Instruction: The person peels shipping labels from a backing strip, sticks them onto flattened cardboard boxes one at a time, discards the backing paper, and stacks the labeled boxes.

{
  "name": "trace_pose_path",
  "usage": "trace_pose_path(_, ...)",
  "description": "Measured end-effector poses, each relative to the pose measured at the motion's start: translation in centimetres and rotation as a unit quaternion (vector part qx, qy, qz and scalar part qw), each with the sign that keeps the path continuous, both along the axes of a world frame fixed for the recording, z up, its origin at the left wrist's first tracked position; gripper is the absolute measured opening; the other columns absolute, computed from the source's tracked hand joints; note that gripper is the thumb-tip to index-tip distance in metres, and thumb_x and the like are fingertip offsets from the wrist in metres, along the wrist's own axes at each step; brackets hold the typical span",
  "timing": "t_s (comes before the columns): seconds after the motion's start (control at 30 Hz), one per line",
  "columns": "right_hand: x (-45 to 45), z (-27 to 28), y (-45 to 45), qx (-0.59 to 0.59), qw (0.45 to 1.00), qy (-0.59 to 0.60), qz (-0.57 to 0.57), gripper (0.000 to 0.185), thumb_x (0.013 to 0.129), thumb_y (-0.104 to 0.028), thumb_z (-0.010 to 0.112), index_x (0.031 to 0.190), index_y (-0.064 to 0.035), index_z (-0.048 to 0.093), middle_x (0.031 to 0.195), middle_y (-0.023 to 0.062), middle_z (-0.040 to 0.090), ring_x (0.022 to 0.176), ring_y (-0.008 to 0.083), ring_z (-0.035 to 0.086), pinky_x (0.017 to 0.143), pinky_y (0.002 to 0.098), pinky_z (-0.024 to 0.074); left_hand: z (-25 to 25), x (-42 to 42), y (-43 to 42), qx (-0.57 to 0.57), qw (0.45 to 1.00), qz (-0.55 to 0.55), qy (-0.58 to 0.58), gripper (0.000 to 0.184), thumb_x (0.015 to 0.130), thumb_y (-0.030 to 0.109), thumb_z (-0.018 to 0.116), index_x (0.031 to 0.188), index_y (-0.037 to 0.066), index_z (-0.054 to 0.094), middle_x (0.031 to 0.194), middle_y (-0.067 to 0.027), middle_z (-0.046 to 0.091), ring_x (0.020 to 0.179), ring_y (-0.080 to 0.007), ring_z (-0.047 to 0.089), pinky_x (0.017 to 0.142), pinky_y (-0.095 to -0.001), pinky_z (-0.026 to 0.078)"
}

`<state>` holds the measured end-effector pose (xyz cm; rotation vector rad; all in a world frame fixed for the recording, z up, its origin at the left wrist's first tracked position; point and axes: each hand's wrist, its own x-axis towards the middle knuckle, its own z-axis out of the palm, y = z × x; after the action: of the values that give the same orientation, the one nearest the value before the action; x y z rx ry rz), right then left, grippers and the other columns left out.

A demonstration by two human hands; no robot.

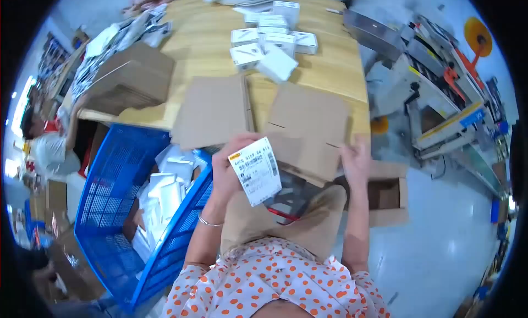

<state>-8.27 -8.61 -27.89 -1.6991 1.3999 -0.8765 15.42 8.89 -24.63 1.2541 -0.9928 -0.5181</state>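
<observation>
A white shipping label [257, 172] with printed text, a barcode and an orange mark is held in my left hand [221, 168]. Whether it is a loose label or stuck on a thin packet, I cannot tell. My right hand [356, 159] is closed at the right edge of a flattened cardboard box [308, 128], its thumb at the edge and its other fingers partly hidden. This box lies on top of a stack that overhangs the table's near edge. Beside it on the left is a second stack of flattened cardboard [214, 109].
Several small white boxes [278, 62] are piled on the wooden table [203, 48]. A blue plastic crate [110, 208] of white packets stands at left, below a brown carton [135, 76]. An open carton [388, 194] sits at right near a machine [434, 92]. Another person [52, 147] is at far left.
</observation>
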Motion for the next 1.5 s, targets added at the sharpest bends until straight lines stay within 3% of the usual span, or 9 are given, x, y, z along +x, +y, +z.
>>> trace_pose_path(0.1,0.0,4.8,3.3,-0.076,0.991,-0.103,0.04,0.037,0.081,-0.004,0.06,0.118,-0.0002,0.055,0.106,0.0088,0.061,0.086,0.0139,0.057,0.08,0.0252,0.045,0.9,-1.5,3.0,-0.027,0.999,0.044,0.002,0.026,0.073,0.001,0.066,0.099,-0.001,0.067,0.107,-0.0096,0.064,0.092,-0.0157,0.059,0.077,-0.024,0.046)
trace_pose_path(0.23,3.0,10.7,7.1,-0.225,0.898,-0.133,0.354,0.025,0.081,-0.001,0.06,0.106,-0.0004,0.061,0.104,0.0059,0.061,0.086,0.0144,0.057,0.081,0.0248,0.045,2.5,-3.2,3.6,-0.058,0.998,0.023,0.018,0.024,0.073,0.001,0.066,0.097,-0.001,0.067,0.098,-0.0077,0.066,0.085,-0.0135,0.059,0.071,-0.0231,0.046)
trace_pose_path(0.37,4.9,14.6,8.8,-0.197,0.891,-0.09,0.399,0.021,0.081,-0.001,0.062,0.101,0.0017,0.063,0.098,0.0051,0.06,0.081,0.0132,0.056,0.076,0.0226,0.0446,3.8,-4.2,2.5,-0.041,0.998,-0.043,0.03,0.023,0.075,0.0,0.064,0.097,0.0,0.067,0.087,-0.006,0.068,0.075,-0.0102,0.06,0.062,-0.0206,0.046)
trace_pose_path(0.5,6.3,15.8,8.6,-0.122,0.9,-0.074,0.412,0.014,0.08,-0.001,0.064,0.093,0.0049,0.064,0.089,0.0036,0.058,0.075,0.0106,0.053,0.068,0.0199,0.0428,5.3,-3.7,1.2,-0.028,0.974,-0.147,0.169,0.019,0.078,0.001,0.06,0.095,0.001,0.069,0.073,-0.0031,0.067,0.061,-0.0068,0.058,0.052,-0.018,0.043)
trace_pose_path(1.0,6.2,13.0,5.7,-0.069,0.911,-0.1,0.395,0.008,0.081,0.001,0.062,0.087,0.0058,0.063,0.081,0.0018,0.054,0.07,0.0089,0.049,0.061,0.0181,0.0383,4.7,-3.7,-1.3,0.093,0.956,-0.129,0.248,0.013,0.081,0.002,0.058,0.085,0.002,0.071,0.069,-0.0026,0.066,0.057,-0.0038,0.055,0.047,-0.0163,0.04)
trace_pose_path(1.17,3.8,12.7,6.9,-0.138,0.9,-0.03,0.412,0.005,0.08,0.001,0.062,0.084,0.0025,0.063,0.081,0.003,0.053,0.07,0.0112,0.048,0.061,0.0197,0.0374,3.5,-5.0,-0.4,0.099,0.969,-0.147,0.169,0.017,0.078,0.0,0.06,0.092,0.0,0.071,0.073,-0.0028,0.067,0.062,-0.0048,0.055,0.052,-0.0171,0.043)
trace_pose_path(1.23,2.2,10.5,7.8,-0.17,0.895,-0.026,0.411,0.005,0.077,0.001,0.063,0.082,0.001,0.062,0.082,0.0041,0.054,0.07,0.013,0.047,0.062,0.0222,0.0378,0.8,-6.2,0.6,0.085,0.981,-0.158,0.08,0.019,0.076,-0.001,0.061,0.093,-0.001,0.07,0.074,-0.0016,0.067,0.063,-0.0055,0.054,0.054,-0.0176,0.042)
trace_pose_path(1.33,0.5,7.1,9.5,-0.089,0.927,-0.027,0.364,0.008,0.076,-0.001,0.064,0.084,-0.0011,0.063,0.083,0.0037,0.054,0.067,0.0155,0.049,0.06,0.0249,0.04,-0.9,-8.5,1.6,0.12,0.961,-0.181,0.17,0.021,0.076,-0.002,0.059,0.095,0.0,0.069,0.072,0.0004,0.066,0.06,-0.0067,0.052,0.053,-0.0193,0.041)
trace_pose_path(1.5,0.4,5.7,9.4,-0.075,0.93,-0.064,0.353,0.012,0.074,0.003,0.066,0.085,-0.0002,0.063,0.087,0.0033,0.056,0.069,0.0152,0.05,0.06,0.024,0.0401,-1.5,-8.4,1.2,0.133,0.968,-0.18,0.115,0.02,0.077,-0.001,0.059,0.094,0.0,0.07,0.071,-0.0004,0.066,0.057,-0.0064,0.049,0.051,-0.0197,0.04)
